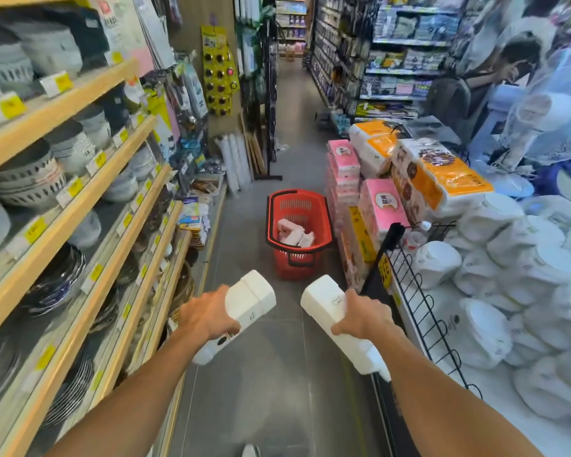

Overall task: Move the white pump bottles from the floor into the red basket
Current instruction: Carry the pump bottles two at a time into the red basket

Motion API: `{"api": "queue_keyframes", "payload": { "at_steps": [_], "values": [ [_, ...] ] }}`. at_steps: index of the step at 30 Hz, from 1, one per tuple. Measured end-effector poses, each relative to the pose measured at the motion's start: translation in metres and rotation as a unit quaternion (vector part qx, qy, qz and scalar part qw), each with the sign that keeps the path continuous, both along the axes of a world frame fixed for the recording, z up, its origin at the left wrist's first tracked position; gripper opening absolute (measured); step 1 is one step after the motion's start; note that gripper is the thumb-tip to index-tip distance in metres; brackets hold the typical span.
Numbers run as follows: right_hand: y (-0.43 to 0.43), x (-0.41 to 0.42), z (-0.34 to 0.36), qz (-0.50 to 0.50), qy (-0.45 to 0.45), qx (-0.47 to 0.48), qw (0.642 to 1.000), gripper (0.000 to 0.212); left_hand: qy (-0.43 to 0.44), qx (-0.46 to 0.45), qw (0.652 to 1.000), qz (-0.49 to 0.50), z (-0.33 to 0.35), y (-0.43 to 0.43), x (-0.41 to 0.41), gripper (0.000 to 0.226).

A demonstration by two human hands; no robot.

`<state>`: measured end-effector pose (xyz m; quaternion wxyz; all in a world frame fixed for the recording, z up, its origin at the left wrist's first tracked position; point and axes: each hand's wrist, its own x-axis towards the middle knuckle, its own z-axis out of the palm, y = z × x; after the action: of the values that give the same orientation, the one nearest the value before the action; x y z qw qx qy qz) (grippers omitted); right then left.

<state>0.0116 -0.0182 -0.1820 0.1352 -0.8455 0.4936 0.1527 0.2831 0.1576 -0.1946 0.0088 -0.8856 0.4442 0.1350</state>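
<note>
White pump bottle [252, 300] gripped by left hand [208, 316], second bottle [325, 303] by right hand [363, 316], arms outstretched, red basket [294, 268] ahead

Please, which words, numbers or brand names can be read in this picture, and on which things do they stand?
Nothing can be read with certainty.
First white plastic pump bottle, in left hand: small dark marks, too small.
Second white plastic pump bottle, in right hand: faint print, blurred.
Yellow price tags on wooden shelves: blurred.
Pink tissue packs: round logo, letters unclear.
Orange paper packs: print blurred.
</note>
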Motion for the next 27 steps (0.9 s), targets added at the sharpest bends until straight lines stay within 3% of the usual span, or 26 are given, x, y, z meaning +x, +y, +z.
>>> {"api": "queue_keyframes", "payload": {
  "at_steps": [14,27],
  "values": [
    [-0.084,0.099,0.004,-0.006,0.024,-0.026,0.999,0.074,0.009,-0.013,1.000,-0.018,0.000,-0.096,0.123,0.071],
    [-0.190,0.165,0.000,-0.012,0.002,-0.016,1.000,0.076,0.006,-0.025,0.999,-0.027,-0.006,-0.203,0.177,0.072]
  ]
}}
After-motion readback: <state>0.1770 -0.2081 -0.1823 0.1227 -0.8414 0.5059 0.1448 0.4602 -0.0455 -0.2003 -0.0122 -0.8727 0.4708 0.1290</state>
